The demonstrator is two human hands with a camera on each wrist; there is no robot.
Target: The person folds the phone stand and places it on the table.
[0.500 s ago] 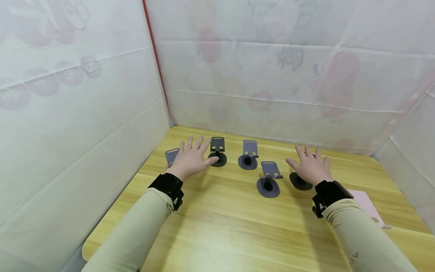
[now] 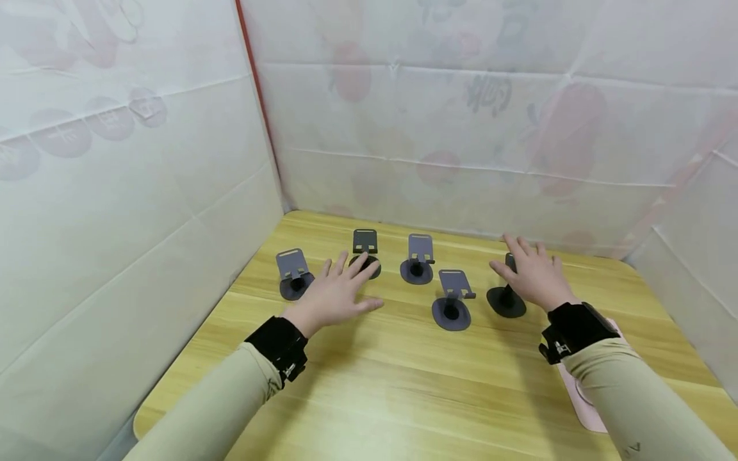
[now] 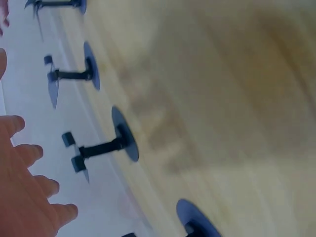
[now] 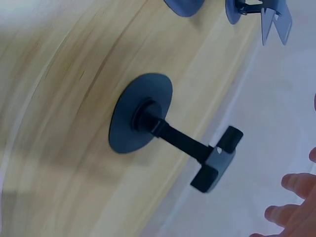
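- On the yellow wooden table (image 2: 369,384), five small phone stands sit in a loose row in front of the person; both hands hover over them with fingers straight and spread, holding nothing.
- The left hand (image 2: 337,293) has drawn back toward the person and a little to the right. It no longer covers the far-left grey stand (image 2: 294,272), whose plate and round base now show in full just left of the fingers (image 2: 359,264).
- Its fingertips now lie at the near edge of the black stand (image 2: 364,251); whether they touch the base cannot be told.
- The right hand (image 2: 533,274) has lifted and shifted slightly back, so the black right-end stand (image 2: 506,299) shows its stem and base under the palm, where half a second ago only the base edge peeked out. In the right wrist view the hand hangs apart from that stand (image 4: 163,131).
- As a judgement, both hands look to be releasing or repositioning, not gripping.
- The two middle grey stands (image 2: 418,259) (image 2: 452,301) have stayed put.
- The pink flat object (image 2: 582,397) at the right edge is now largely hidden by the sleeve.
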